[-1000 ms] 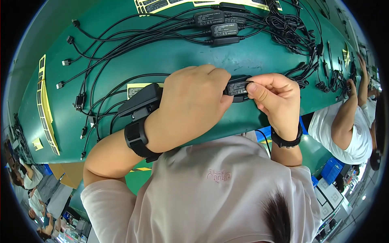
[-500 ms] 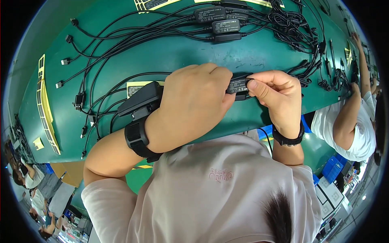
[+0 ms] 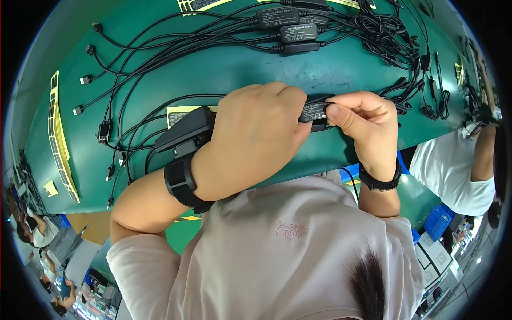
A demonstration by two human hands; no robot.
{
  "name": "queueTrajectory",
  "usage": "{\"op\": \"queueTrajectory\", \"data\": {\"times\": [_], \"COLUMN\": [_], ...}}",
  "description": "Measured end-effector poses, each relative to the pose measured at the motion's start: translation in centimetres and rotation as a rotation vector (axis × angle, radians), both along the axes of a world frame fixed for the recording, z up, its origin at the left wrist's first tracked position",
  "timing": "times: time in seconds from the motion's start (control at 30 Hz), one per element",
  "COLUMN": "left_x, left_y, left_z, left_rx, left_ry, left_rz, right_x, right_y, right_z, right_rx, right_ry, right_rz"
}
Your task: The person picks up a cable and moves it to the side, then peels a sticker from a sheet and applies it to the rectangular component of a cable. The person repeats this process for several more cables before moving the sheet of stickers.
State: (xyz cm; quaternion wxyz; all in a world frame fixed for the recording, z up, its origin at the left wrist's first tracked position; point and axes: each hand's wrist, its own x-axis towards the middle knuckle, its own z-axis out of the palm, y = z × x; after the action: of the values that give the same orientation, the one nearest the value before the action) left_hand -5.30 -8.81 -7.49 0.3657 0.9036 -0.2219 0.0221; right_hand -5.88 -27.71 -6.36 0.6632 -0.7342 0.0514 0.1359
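A small black printed label (image 3: 313,111) is stretched between my two hands, above the near edge of the table. My right hand (image 3: 368,125) pinches its right end between thumb and bent fingers. At its left end, my left hand (image 3: 258,125) is closed, with most of its fingers hidden behind the back of the hand. Just under the label shows part of a dark cable box (image 3: 320,127), largely covered by my hands. Black cables (image 3: 186,98) run out leftward past my left hand. A yellow-backed label sheet (image 3: 176,113) lies partly beneath my left wrist device.
Across the green table (image 3: 224,72), cables with labelled black boxes (image 3: 298,33) lie at the far side, their coiled ends (image 3: 386,40) to the right. A long label strip (image 3: 60,138) lies at left. A co-worker in a white shirt (image 3: 453,165) is at right.
My hands and the label stay almost in place. At the right, the co-worker's raised arm has come down and the body has shifted.
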Motion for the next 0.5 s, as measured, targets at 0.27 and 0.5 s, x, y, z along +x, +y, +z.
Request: {"op": "queueTrajectory", "data": {"times": [0.27, 0.5], "left_x": [-0.02, -0.04], "left_y": [-0.14, -0.07], "left_z": [-0.12, -0.12], "left_rx": [0.006, -0.01], "left_ry": [-0.015, -0.002], "left_rz": [0.009, 0.0], "right_x": [0.12, -0.16], "right_y": [-0.24, 0.23], "right_z": [0.1, -0.27], "right_rx": [0.069, -0.017], "right_ry": [0.037, -0.036], "right_rz": [0.004, -0.015]}}
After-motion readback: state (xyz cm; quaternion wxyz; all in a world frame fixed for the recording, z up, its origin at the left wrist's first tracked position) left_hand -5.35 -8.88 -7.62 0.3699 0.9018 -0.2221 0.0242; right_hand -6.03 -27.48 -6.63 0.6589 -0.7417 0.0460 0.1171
